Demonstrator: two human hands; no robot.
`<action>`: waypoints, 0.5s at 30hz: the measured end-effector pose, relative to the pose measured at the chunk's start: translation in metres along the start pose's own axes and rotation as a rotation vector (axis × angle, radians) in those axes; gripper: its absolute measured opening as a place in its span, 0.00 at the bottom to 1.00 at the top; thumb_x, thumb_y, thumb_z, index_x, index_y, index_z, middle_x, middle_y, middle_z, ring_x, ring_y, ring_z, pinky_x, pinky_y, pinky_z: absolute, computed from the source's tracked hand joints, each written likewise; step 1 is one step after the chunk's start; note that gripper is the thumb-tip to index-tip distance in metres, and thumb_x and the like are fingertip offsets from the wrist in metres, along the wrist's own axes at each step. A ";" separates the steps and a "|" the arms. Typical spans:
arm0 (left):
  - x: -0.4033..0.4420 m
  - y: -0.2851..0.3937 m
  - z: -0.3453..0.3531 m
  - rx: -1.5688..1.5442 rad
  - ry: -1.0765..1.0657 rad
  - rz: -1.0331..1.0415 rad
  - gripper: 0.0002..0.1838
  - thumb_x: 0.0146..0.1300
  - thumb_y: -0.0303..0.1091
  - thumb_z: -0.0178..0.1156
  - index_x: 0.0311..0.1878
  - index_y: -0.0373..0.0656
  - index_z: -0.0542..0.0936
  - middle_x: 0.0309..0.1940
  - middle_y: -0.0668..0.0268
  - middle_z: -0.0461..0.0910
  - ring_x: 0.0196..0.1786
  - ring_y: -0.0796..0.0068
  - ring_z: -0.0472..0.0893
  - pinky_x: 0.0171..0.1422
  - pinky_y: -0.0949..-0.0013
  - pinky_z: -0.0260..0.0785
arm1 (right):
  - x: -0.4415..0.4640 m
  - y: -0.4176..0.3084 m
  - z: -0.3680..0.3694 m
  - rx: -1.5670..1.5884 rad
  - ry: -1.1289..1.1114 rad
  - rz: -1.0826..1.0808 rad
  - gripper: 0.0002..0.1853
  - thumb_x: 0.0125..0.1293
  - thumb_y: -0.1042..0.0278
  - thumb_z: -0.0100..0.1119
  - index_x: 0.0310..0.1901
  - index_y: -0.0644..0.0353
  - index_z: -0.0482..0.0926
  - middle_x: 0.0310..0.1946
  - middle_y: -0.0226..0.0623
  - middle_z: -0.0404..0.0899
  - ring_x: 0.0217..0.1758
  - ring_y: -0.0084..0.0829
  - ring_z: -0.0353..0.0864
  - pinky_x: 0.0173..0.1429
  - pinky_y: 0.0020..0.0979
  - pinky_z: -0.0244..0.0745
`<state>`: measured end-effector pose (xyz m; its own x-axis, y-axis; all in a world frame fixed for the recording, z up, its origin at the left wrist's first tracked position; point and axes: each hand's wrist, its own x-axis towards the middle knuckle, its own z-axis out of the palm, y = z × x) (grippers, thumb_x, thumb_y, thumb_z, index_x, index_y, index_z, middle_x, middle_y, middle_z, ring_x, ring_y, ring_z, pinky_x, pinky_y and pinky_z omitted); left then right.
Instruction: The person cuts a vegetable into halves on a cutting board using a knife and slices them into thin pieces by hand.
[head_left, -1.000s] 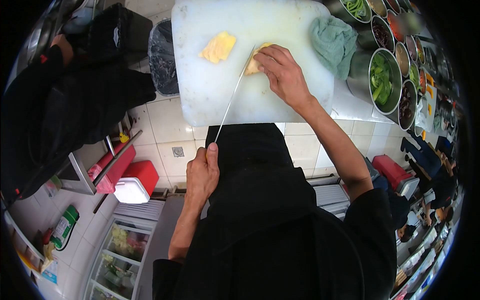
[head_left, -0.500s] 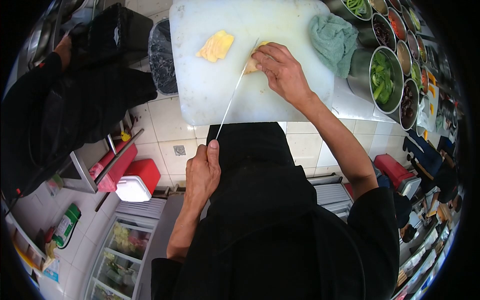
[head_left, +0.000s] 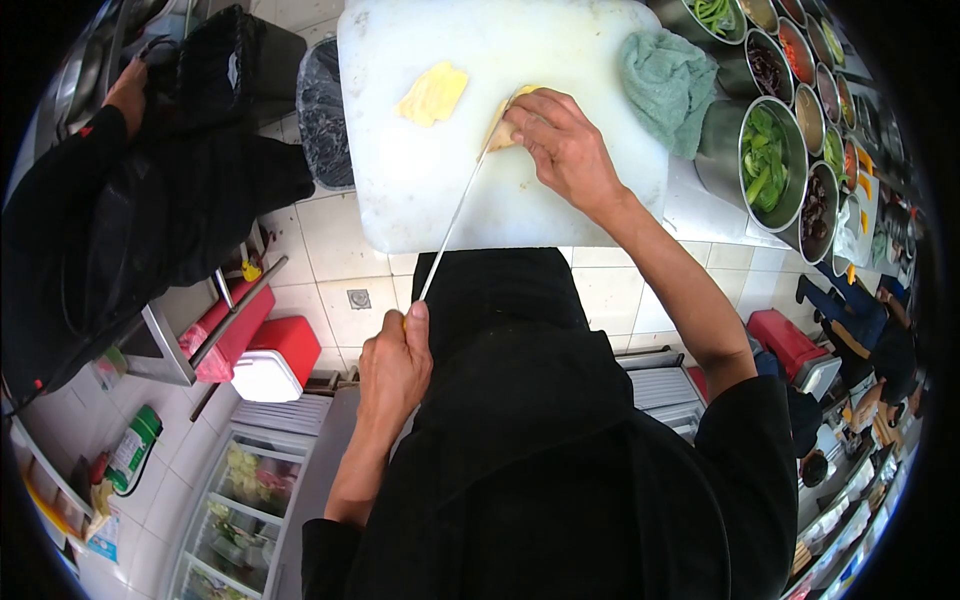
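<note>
Left hand (head_left: 395, 360) grasps the long, thin knife (head_left: 456, 220); right hand (head_left: 568, 148) grips the yellowish chunk (head_left: 502, 138). Toward ten o'clock, one irregular slice (head_left: 432, 93) lies flat on smooth white board (head_left: 420, 190).

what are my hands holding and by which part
Left hand: knife, by the handle. Right hand: yellow food piece, by its right side.

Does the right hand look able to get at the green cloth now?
Probably yes: only bare cutting board shows between the right hand and the green cloth, though it may first need to release the yellow piece it holds.
</note>
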<state>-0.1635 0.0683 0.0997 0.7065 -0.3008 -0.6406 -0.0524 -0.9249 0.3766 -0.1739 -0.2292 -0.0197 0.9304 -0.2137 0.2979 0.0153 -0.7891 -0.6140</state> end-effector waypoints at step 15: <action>0.059 0.007 0.024 -0.094 0.067 0.068 0.31 0.81 0.54 0.44 0.34 0.31 0.76 0.23 0.35 0.78 0.32 0.27 0.79 0.38 0.38 0.70 | 0.000 0.002 0.001 0.005 0.009 -0.001 0.16 0.61 0.80 0.67 0.51 0.59 0.86 0.53 0.38 0.83 0.61 0.44 0.80 0.61 0.40 0.81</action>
<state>-0.1390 0.0389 0.0486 0.7490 -0.3434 -0.5666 -0.0378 -0.8760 0.4809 -0.1739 -0.2300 -0.0215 0.9270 -0.2186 0.3049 0.0178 -0.7861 -0.6178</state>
